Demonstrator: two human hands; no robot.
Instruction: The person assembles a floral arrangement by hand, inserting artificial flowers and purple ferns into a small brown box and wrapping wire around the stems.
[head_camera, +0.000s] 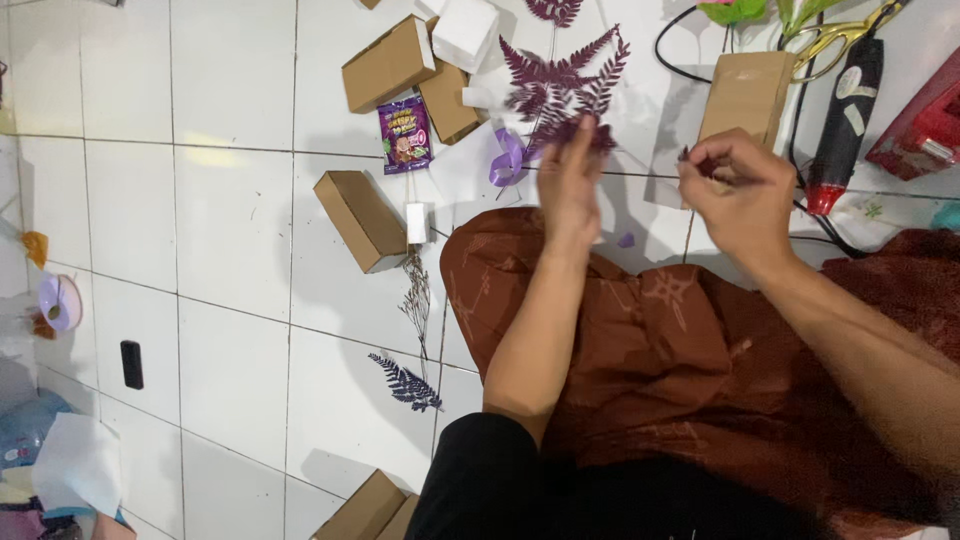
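My left hand (570, 185) is raised over the white tiled floor, fingers pinched on the lower part of a dark purple dried fern frond (560, 85). A purple ribbon loop (507, 158) lies just left of that hand. My right hand (735, 195) is closed around a small dark purple sprig, with a thin stem (688, 232) hanging down from it. Both forearms reach out over a rust-brown patterned cloth (680, 360) on my lap.
Several small brown cardboard boxes (362, 220) lie on the tiles, with a white box (465, 30), a purple snack packet (405, 133) and a loose fern piece (407, 383). A black glue gun (840, 120), gold scissors (835, 35) and a brown paper bag (748, 92) sit at the top right.
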